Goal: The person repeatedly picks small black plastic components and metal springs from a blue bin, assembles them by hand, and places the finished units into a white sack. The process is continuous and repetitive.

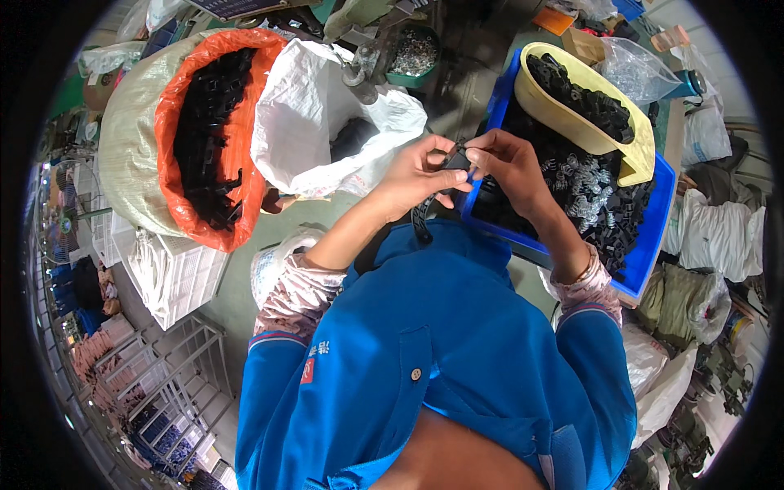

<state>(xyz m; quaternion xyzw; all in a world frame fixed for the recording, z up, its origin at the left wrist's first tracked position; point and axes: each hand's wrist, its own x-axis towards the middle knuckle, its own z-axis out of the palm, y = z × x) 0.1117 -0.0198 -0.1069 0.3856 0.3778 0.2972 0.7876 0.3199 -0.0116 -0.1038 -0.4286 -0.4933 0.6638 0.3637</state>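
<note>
A big woven sack point(135, 131) lined with orange plastic point(175, 114) fills the upper left, heaped with black plastic parts point(208, 122); just beside it on the right lies a crumpled white bag point(306, 106), its mouth open toward the person. On the right stands a blue bin point(653, 237) holding more small black pieces mixed with shiny metal springs point(584, 192), and a yellow tub point(633, 147) rests tilted across the bin's far end, itself loaded with black parts. Beyond the white bag sits a green bowl point(412, 53) of small silvery metal pieces, and white crates point(175, 282) are stacked on the floor at the lower left. The person's blue jacket point(441, 343) takes up the lower middle, both forearms coming up from it in patterned sleeve covers. The hands meet just in front of the bin's near left corner — the left hand point(416, 175) is closed around a small black part point(457, 161), thumb and fingers pinching it from the left, while the right hand point(506, 159) pinches the same piece from the other side with its fingertips curled in. The part sits between the two hands, touching both, held in the air above the bin's edge. A narrow black strip point(420, 220) hangs down from under the left hand toward the jacket collar — whether it is joined to the part cannot be told.
</note>
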